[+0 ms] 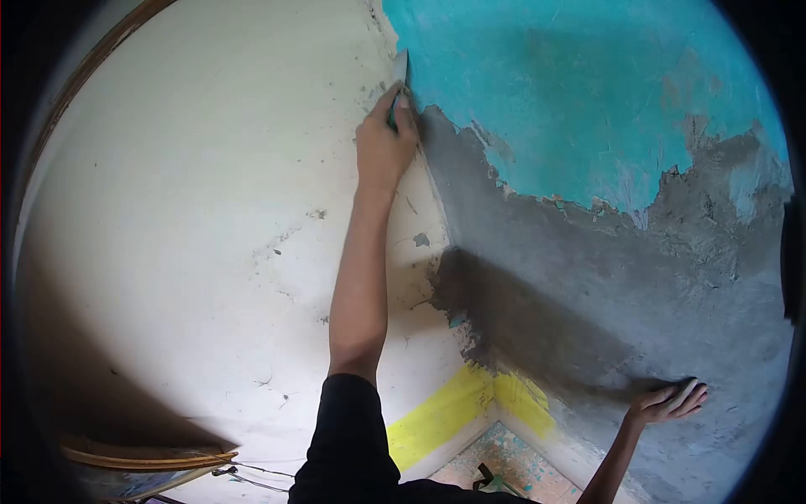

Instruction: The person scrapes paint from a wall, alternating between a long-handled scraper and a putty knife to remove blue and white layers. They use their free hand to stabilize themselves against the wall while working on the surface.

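Observation:
My left hand (388,147) is raised high at the corner where two walls meet. Its fingers are closed around the handle of a scraper (401,67), whose metal blade points upward along the edge of the turquoise paint (571,92). Part of the handle is hidden by the fingers. Low on the right, my right hand (670,401) lies against the bare grey wall (579,294) with its fingers stretched out, and I see nothing held in it. Ragged paint edges border the grey area.
The cream wall (201,185) on the left has scattered chips and marks. A yellow band (441,416) runs low along the corner. Paint flakes litter the floor (495,458), beside a dark and green object (495,480). A wood-edged item (151,458) and wires sit lower left.

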